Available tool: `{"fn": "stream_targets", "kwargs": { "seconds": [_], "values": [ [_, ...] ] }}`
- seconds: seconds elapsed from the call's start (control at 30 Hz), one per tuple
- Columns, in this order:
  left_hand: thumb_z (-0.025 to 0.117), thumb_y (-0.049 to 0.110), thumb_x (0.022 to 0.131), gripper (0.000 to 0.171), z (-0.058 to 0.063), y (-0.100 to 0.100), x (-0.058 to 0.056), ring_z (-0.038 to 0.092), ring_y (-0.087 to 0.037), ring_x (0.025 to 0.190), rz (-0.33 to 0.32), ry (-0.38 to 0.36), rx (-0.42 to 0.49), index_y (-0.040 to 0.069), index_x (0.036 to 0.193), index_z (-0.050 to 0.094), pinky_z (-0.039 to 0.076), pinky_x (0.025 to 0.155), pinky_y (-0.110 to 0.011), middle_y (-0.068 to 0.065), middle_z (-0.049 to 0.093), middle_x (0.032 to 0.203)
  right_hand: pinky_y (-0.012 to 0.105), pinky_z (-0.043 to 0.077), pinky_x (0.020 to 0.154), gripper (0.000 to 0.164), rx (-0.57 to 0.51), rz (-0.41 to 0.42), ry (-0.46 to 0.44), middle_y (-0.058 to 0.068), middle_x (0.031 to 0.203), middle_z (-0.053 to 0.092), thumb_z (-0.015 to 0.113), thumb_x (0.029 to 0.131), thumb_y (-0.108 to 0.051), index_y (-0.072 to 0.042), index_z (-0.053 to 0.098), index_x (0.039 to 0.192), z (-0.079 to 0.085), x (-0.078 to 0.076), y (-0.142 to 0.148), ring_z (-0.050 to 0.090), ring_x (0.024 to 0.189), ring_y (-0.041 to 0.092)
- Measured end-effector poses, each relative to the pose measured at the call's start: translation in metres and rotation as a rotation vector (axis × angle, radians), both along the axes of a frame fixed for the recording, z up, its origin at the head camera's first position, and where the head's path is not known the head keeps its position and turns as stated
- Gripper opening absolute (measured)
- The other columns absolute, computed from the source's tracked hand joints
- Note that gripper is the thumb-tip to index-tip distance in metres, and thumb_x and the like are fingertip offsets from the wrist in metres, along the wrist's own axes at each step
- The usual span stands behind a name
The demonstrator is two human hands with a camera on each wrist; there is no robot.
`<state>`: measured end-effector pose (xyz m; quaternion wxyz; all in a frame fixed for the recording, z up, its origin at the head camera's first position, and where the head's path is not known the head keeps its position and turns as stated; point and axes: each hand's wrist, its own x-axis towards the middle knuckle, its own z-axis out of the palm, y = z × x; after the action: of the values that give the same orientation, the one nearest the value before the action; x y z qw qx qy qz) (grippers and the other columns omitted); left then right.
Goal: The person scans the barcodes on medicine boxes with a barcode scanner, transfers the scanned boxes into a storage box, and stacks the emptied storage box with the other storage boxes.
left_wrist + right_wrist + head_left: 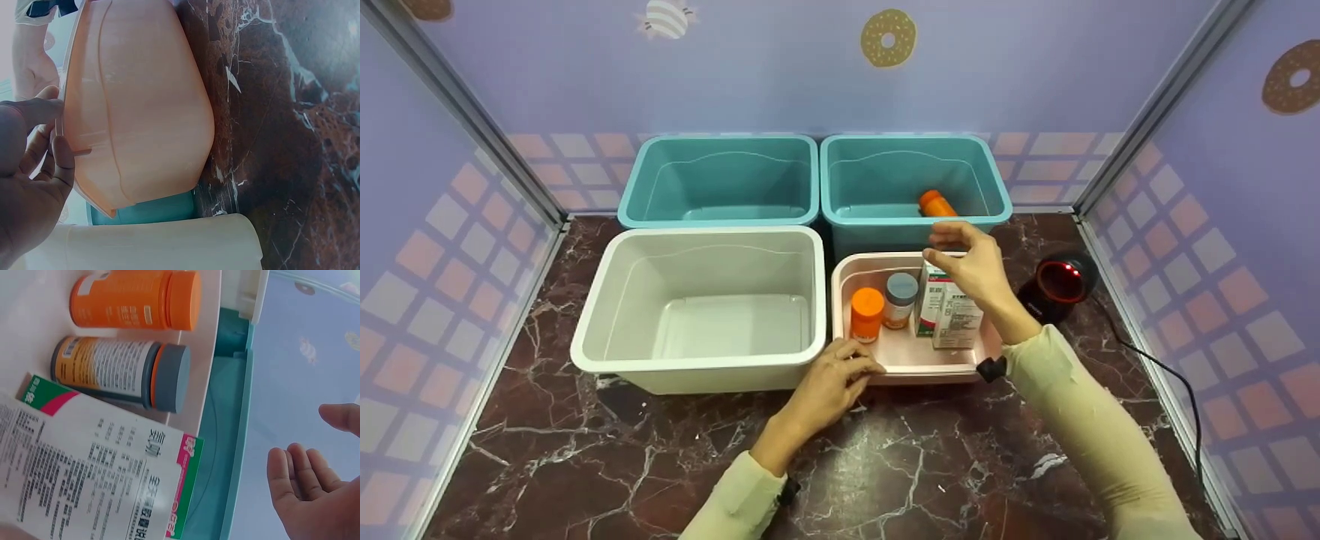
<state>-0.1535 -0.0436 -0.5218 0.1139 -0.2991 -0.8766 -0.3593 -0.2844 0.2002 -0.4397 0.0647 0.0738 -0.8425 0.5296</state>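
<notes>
In the head view, the left forearm slants up and rightward from the bottom edge, and the left hand (826,386) grips the front rim of the pink bin (919,370) near its left corner, with the fingers bent over the edge. The right forearm comes in from the lower right and leans leftward; the right hand (979,270) hangs over the bin's rear right part, fingers pointing left, thumb set apart, grasping nothing. Just below it in the bin stand a green-and-white box (931,296) and, in front, a pale carton (958,324). Left of these are a grey-capped bottle (898,311) and an orange bottle (866,319), both upright. Another orange bottle (936,204) leans in the right teal bin (851,238) behind.

In the left wrist view, the left hand pinches the rim: one digit presses against the pink bin's outer wall while others reach over the edge.

In the right wrist view, the right hand is released, its fingers side by side and slightly bent, with a wide gap to the thumb. It is apart from the boxes and bottles, which all rest inside the pink bin.
</notes>
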Motion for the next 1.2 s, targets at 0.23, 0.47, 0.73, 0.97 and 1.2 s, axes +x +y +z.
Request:
{"fn": "stream_targets", "kwargs": {
  "seconds": [0.23, 0.47, 0.73, 0.97, 1.2],
  "values": [
    [0.073, 0.006, 0.086, 0.018, 0.0, 0.0, 0.0, 0.059, -0.021, 0.112, -0.004, -0.017, 0.0, 0.016, 0.1, 0.078, 0.049, 0.102, -0.035, 0.0, 0.067, 0.107, 0.018, 0.055, 0.076, 0.043, -0.027, 0.046, -0.021, 0.019, 0.115, 0.07, 0.077, 0.084, -0.011, -0.004, 0.065, 0.125, -0.007, 0.01, -0.006, 0.066, 0.104, 0.025],
    [0.073, 0.005, 0.086, 0.019, 0.001, 0.0, 0.001, 0.058, -0.021, 0.112, -0.001, -0.025, -0.001, 0.017, 0.1, 0.077, 0.049, 0.102, -0.036, 0.0, 0.067, 0.107, 0.029, 0.054, 0.088, 0.045, -0.026, 0.082, -0.026, 0.021, 0.114, 0.07, 0.079, 0.083, -0.01, -0.001, 0.065, 0.124, -0.017, 0.018, -0.015, 0.066, 0.104, 0.028],
    [0.074, 0.005, 0.085, 0.019, 0.001, 0.0, 0.001, 0.059, -0.021, 0.111, -0.003, -0.003, 0.012, 0.017, 0.1, 0.078, 0.049, 0.1, -0.036, 0.0, 0.067, 0.106, 0.04, 0.056, 0.092, 0.044, -0.023, 0.126, -0.071, 0.021, 0.116, 0.07, 0.077, 0.083, -0.007, 0.001, 0.064, 0.124, -0.033, 0.028, -0.029, 0.067, 0.105, 0.033],
    [0.074, 0.003, 0.084, 0.021, 0.001, 0.0, 0.001, 0.059, -0.021, 0.109, -0.009, 0.004, 0.017, 0.017, 0.099, 0.077, 0.049, 0.1, -0.036, 0.0, 0.067, 0.105, 0.051, 0.055, 0.094, 0.046, -0.045, 0.172, -0.089, 0.029, 0.118, 0.067, 0.076, 0.082, -0.001, 0.007, 0.061, 0.125, -0.049, 0.032, -0.039, 0.066, 0.106, 0.044],
    [0.074, 0.004, 0.085, 0.019, 0.0, 0.001, 0.0, 0.059, -0.021, 0.109, -0.008, 0.014, 0.018, 0.016, 0.099, 0.077, 0.049, 0.1, -0.036, 0.0, 0.067, 0.103, 0.044, 0.057, 0.093, 0.044, 0.003, 0.197, -0.09, 0.022, 0.117, 0.069, 0.078, 0.08, -0.004, 0.001, 0.065, 0.121, -0.057, 0.035, -0.044, 0.069, 0.104, 0.035]
  ]
}}
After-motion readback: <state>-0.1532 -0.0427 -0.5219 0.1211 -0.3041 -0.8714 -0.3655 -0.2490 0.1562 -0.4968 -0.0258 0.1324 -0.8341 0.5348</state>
